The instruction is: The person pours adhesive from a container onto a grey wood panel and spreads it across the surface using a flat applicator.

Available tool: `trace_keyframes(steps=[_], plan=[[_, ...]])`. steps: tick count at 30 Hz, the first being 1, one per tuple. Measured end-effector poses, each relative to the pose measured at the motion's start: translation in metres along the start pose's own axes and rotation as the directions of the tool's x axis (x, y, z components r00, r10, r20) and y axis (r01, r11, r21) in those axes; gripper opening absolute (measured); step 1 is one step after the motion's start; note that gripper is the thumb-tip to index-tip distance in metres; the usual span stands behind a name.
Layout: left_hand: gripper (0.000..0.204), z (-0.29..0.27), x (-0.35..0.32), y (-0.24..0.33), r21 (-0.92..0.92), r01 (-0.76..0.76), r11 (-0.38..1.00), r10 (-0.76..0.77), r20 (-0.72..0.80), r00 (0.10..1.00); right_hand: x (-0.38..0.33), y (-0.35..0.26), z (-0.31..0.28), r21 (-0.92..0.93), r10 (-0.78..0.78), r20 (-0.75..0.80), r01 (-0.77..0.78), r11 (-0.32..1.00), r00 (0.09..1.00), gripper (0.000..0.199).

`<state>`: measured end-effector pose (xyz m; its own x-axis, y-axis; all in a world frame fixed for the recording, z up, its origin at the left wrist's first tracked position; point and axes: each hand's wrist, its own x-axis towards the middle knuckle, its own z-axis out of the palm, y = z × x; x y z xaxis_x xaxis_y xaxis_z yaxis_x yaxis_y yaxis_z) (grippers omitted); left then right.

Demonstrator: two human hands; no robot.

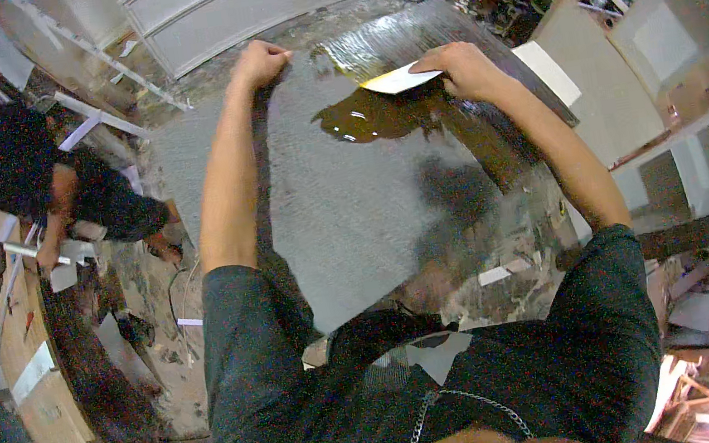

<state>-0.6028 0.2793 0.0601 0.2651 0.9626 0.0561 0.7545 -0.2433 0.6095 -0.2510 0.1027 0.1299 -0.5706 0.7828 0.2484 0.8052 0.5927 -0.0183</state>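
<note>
The right hand (462, 68) is pinching a pale flat spreader card (399, 79), fingers closed over its back edge, dragging it through a brown glue puddle (375, 116) at the far end of the grey panel (343, 205). It looks like the spreading step; the next pass would need even pressure toward the dry area. The left hand (259, 61) is fisted, holding nothing, bracing on the panel's far edge, both arms stretched forward. A co-worker (56, 188) is crouching nearby

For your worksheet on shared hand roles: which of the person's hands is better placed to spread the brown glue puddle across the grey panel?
Right. The right hand holds the white scraper at the edge of the glue puddle. The left hand is a closed fist on the grey panel, apart from the glue.
</note>
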Motion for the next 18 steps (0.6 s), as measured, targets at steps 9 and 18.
trace_keyframes(steps=[9,18], plan=[[0.037,-0.005,-0.008,0.015,0.052,0.083,0.995,-0.086,0.057,0.995,-0.124,-0.059,-0.056,0.055,0.045,0.087,-0.050,0.997,0.995,0.052],[0.037,-0.003,0.016,-0.026,-0.251,-0.009,0.968,0.041,0.123,0.992,-0.239,-0.083,-0.086,0.314,0.115,0.136,-0.152,0.937,0.984,0.048]])
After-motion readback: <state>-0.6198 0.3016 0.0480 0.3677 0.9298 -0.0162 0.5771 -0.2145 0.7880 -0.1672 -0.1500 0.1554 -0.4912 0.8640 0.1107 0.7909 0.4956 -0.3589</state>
